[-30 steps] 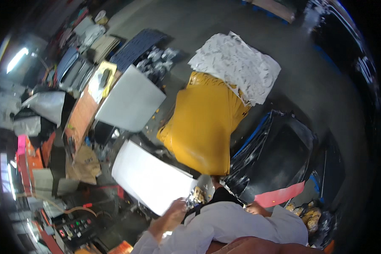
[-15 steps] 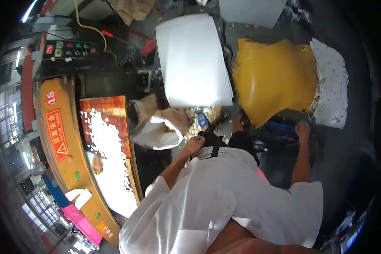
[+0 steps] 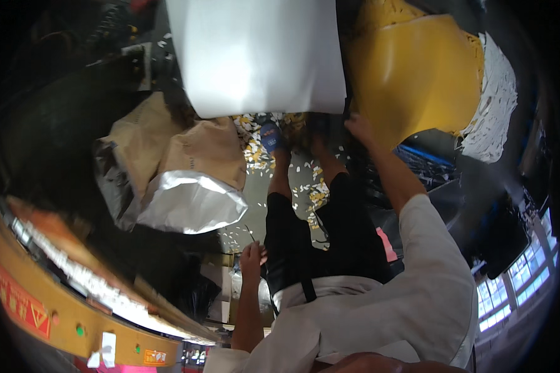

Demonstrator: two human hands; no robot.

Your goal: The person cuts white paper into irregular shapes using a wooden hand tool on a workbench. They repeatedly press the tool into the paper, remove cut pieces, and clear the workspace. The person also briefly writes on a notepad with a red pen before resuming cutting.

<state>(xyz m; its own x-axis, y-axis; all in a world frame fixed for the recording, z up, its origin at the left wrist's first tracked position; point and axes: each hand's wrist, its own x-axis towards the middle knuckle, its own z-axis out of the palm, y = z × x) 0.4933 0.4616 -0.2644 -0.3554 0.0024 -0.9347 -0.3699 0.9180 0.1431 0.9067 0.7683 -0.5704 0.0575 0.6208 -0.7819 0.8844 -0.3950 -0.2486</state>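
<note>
My left hand (image 3: 253,255) is low beside my left thigh, its fingers closed on a thin dark strip (image 3: 249,233) that sticks up from them; its kind cannot be made out. My right hand (image 3: 359,127) is stretched forward at the near left edge of a yellow sheet (image 3: 417,74). Its fingers look curled in, slightly blurred, with nothing visible in them. Whether it touches the sheet cannot be told. Left of that hand lies a stack of large white sheets (image 3: 261,62).
Brown paper sacks with silvery white linings (image 3: 193,202) lie to the left. Small white and yellow scraps (image 3: 258,152) litter the floor around my feet. An orange machine edge (image 3: 62,320) with a tray of white bits (image 3: 93,280) curves along the lower left. Cut white sheets (image 3: 493,99) stand at the right.
The view has swung, shifting the orange machine down and left. My right arm has come forward and inward toward the yellow sheet; my left hand now hangs lower beside my thigh.
</note>
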